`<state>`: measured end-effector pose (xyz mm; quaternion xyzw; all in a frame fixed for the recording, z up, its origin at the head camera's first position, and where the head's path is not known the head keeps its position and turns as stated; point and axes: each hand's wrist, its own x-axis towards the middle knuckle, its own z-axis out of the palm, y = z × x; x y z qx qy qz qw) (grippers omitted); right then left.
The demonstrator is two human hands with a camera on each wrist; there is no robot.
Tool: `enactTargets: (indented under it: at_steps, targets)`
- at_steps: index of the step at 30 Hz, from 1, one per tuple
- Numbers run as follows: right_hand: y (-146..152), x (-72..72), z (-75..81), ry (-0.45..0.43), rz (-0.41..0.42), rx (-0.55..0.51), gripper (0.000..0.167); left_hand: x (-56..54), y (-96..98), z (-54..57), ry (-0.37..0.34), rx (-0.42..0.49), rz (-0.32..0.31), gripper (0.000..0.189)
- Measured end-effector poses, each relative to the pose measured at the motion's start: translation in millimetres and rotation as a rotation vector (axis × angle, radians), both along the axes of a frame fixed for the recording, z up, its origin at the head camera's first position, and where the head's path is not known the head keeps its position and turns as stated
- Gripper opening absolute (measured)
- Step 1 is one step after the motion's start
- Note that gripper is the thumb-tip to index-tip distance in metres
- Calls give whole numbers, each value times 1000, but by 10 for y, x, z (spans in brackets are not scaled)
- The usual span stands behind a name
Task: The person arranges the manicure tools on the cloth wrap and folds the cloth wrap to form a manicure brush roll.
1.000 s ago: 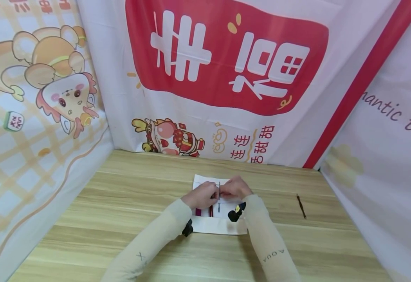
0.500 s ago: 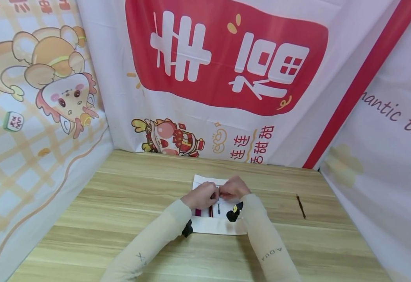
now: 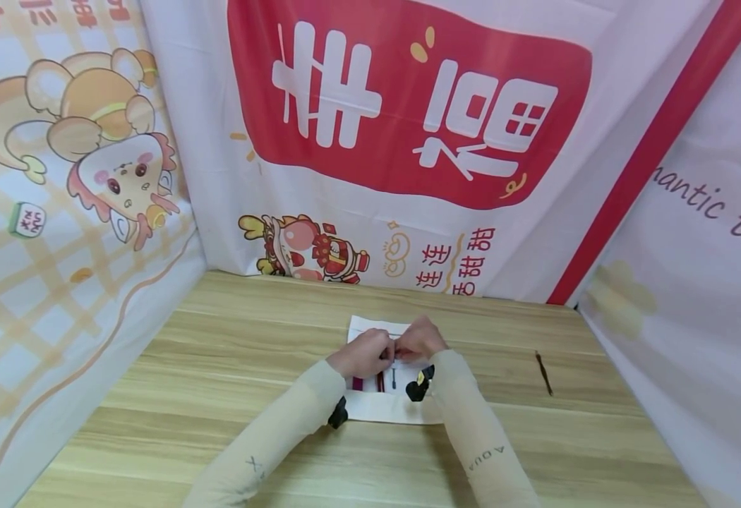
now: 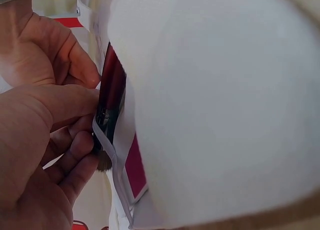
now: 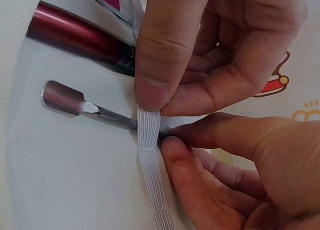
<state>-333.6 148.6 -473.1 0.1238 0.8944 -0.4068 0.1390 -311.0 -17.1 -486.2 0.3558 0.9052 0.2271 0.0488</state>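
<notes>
A white fold-open pouch (image 3: 396, 409) lies on the table beneath both hands. My left hand (image 3: 365, 353) pinches its ribbed white elastic band (image 5: 156, 180), thumb on top. My right hand (image 3: 421, 339) pinches the shaft of a metal cuticle pusher (image 5: 62, 97) between thumb and finger, right beside the band. The pusher runs under the band, its spoon-shaped end and knurled shaft showing on the near side; its far end is hidden by the right fingers. Beside it a burgundy-handled brush (image 4: 111, 85) sits under the band, bristles showing past it in the left wrist view.
A flat magenta item (image 4: 134, 167) is tucked in the pouch left of the brush. A thin dark brown stick (image 3: 543, 372) lies on the wooden table (image 3: 250, 339) to the right. Printed cloth walls (image 3: 370, 233) enclose the back and both sides.
My right hand and forearm have shifted slightly left and toward me. The pusher's spoon end sits slightly nearer to me, and its shaft no longer shows above the fingers. The left hand stays put.
</notes>
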Motion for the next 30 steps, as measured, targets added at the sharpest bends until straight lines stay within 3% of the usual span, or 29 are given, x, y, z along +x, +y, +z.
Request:
enactTargets:
  at_steps: [11, 17, 22, 30]
  targets:
    - [44, 57, 22, -23, 9, -63, 6, -14, 34, -2, -15, -6, 3, 7]
    - [208, 101, 79, 13, 98, -83, 9, -14, 23, 30, -6, -15, 6, 8]
    - [544, 181, 259, 58, 171, -114, 21, -20, 47, 65, -1, -25, 2, 7]
    - [1335, 209, 564, 100, 254, 73, 40, -13, 161, 96, 32, -36, -25, 6]
